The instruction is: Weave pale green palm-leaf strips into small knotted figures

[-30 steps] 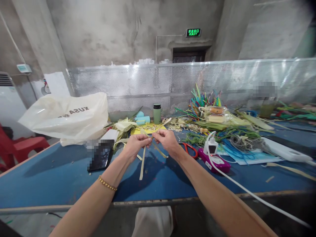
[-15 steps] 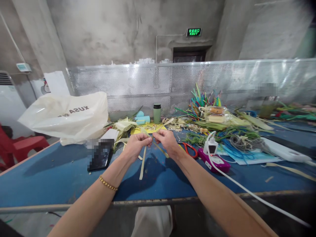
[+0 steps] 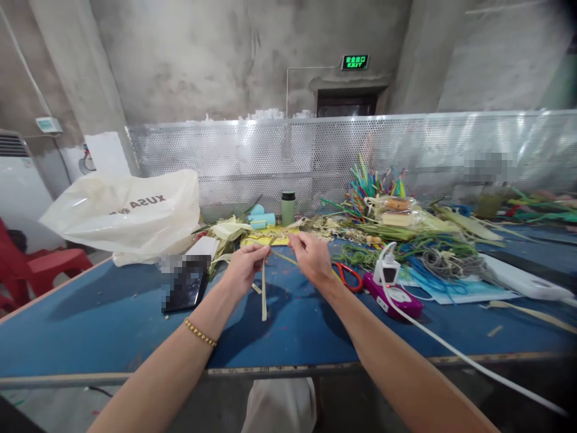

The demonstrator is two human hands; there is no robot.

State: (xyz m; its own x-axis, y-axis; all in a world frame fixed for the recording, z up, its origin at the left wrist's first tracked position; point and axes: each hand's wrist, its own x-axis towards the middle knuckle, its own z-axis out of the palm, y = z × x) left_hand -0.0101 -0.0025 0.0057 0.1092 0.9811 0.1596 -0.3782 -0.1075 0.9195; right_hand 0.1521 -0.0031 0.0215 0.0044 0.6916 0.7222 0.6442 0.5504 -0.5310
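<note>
With thumb and forefinger closed, my left hand point(image 3: 246, 266) pinches pale flat husk strips; one husk strip point(image 3: 264, 291) hangs straight down below its fingertips. Another thin strip point(image 3: 283, 257) runs slantwise from those fingertips towards the right hand. My right hand point(image 3: 312, 255) is a short way to the right, fingers curled in with the thumb pressed against them. It appears to grip a strip's end, though the fingers hide most of it. Both hands are above the blue table point(image 3: 288, 325). Behind them lies a yellow sheet point(image 3: 274, 236) with small scraps on it.
On the left are a dark phone point(image 3: 192, 285) and a white plastic bag point(image 3: 130, 216). A green bottle point(image 3: 288, 209) stands at the back. To the right lie red-handled scissors point(image 3: 349, 278), a purple power box point(image 3: 392, 297) with a white cable, and heaped cords point(image 3: 437, 255).
My right hand has moved right, away from the left, widening the gap between the fingertips. My left hand has shifted slightly left, still pinching the strips. The view has tilted slightly.
</note>
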